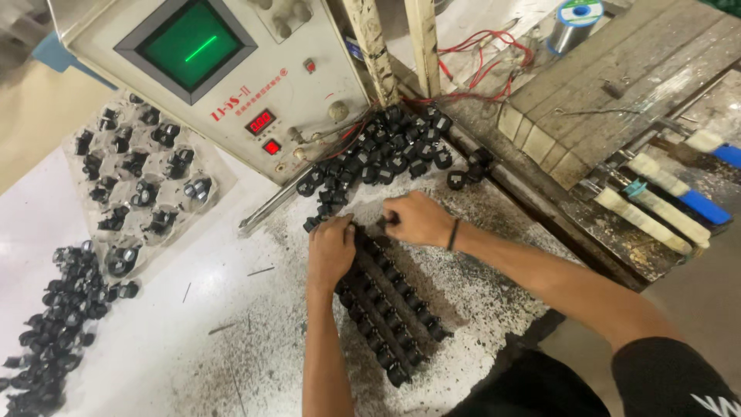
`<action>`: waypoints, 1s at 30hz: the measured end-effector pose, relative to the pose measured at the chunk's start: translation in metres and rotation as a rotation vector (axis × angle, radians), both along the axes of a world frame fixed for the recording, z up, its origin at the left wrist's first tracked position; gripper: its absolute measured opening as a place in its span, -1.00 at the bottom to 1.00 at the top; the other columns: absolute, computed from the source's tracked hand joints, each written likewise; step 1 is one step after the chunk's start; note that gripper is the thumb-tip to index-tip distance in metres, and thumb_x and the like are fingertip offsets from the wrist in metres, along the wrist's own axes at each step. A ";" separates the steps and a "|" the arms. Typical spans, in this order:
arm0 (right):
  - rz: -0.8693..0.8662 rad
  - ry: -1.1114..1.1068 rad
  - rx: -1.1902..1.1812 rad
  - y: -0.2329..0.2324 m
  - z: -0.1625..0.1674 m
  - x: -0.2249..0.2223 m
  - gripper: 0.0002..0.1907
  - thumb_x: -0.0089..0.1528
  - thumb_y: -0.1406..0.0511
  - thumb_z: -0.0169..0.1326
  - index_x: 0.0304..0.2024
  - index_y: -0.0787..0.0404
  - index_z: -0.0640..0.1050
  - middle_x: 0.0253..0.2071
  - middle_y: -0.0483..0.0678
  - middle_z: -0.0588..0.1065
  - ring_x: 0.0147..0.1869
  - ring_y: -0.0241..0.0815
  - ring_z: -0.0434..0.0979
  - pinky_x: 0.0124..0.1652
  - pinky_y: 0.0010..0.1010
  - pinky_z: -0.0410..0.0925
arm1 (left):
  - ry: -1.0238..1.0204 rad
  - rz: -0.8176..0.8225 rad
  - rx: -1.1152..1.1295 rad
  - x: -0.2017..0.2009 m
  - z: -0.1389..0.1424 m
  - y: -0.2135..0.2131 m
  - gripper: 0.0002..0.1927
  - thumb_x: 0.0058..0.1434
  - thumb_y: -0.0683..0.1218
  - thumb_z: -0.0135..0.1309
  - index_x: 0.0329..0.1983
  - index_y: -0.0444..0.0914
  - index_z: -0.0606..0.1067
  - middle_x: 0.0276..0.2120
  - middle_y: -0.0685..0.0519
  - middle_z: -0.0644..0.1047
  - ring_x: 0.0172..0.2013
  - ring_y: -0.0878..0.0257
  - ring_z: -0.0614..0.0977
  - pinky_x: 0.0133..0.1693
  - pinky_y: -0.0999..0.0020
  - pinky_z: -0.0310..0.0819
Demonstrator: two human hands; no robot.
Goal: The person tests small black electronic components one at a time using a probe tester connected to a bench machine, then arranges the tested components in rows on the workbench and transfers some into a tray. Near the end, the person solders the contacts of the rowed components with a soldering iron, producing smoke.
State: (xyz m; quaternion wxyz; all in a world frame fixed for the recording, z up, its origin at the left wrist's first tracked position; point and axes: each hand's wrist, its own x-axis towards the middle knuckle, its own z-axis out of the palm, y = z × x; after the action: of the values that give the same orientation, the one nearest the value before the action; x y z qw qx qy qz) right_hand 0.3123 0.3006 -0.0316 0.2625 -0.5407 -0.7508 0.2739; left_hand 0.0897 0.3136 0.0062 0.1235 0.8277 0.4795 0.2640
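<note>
While both hands press on the rows of small black parts [386,316] at the middle of the gritty white bench [193,347], the left hand [330,251] lies flat and the right hand [417,218] pinches one part. At 11 o'clock stands a test box [231,69] with a green screen; at 9 o'clock, a tray [139,177].

A square green screen [191,48] with a dark frame is glowing at the top left of the beige test machine [324,66], crossed by one bright line, while two small red number displays [260,122] are lighting below it.
</note>
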 end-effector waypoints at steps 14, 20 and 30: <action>-0.217 -0.367 0.508 0.061 0.047 -0.020 -0.60 -0.10 0.17 0.37 -0.30 0.21 0.58 -0.17 0.07 0.37 0.01 0.11 0.34 -0.10 -0.03 0.17 | 0.027 -0.068 0.002 0.023 0.003 0.010 -0.81 0.21 -0.14 0.12 -0.15 -0.31 0.59 -0.20 -0.17 0.63 -0.10 -0.15 0.62 0.05 -0.07 0.43; 0.030 -0.231 0.206 0.005 0.051 0.005 -0.67 0.20 0.46 0.16 0.04 0.28 0.52 -0.08 0.13 0.52 -0.18 0.00 0.57 -0.26 -0.21 0.52 | -0.057 -0.103 -0.080 0.023 0.000 0.021 -0.65 0.12 -0.07 0.20 -0.04 -0.30 0.60 -0.20 -0.19 0.63 -0.12 -0.18 0.61 -0.01 -0.05 0.45; 0.008 -0.390 0.162 -0.030 0.021 -0.002 -0.79 0.32 0.27 0.22 -0.02 0.20 0.61 -0.27 0.09 0.62 -0.27 0.04 0.64 -0.28 -0.18 0.49 | -0.158 -0.141 -0.183 0.018 -0.008 0.021 -0.72 0.20 -0.13 0.14 -0.02 -0.23 0.63 -0.19 -0.16 0.63 -0.09 -0.16 0.62 -0.02 0.00 0.49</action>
State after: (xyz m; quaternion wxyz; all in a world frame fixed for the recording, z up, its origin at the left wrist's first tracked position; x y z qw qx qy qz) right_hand 0.3103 0.2702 -0.0110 0.1534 -0.5577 -0.8091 0.1039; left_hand 0.1073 0.3351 -0.0018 0.2541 0.8214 0.4309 0.2741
